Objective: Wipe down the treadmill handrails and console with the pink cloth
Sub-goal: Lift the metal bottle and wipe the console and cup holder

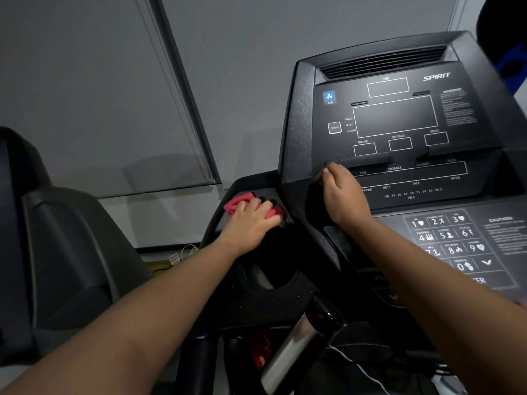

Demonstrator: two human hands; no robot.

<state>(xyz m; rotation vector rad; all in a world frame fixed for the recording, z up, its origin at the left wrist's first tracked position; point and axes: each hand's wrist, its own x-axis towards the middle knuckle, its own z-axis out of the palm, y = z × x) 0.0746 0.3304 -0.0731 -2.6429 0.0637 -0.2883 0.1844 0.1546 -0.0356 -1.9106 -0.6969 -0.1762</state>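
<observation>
Lowest in view, a shiny chrome handrail tube [288, 357] slants up toward a black plastic side tray with a round cup well [265, 280]. To its right lies the grey keypad panel with white numbered keys [450, 243].

Farther up, the left hand [251, 223] lies on the far left corner of the tray, its grip closed over a crumpled pink cloth [238, 202] that it presses onto the black plastic (a pink fold sticks out past the knuckles). The right hand [342, 195] rests against the lower left edge of the black treadmill console [399, 115], fingers curled; I cannot tell whether its grip clasps the edge or holds nothing.

The console's screens are dark, with a blue fan button [328, 96] at upper left. Beyond hang grey roller blinds [85, 95].
</observation>
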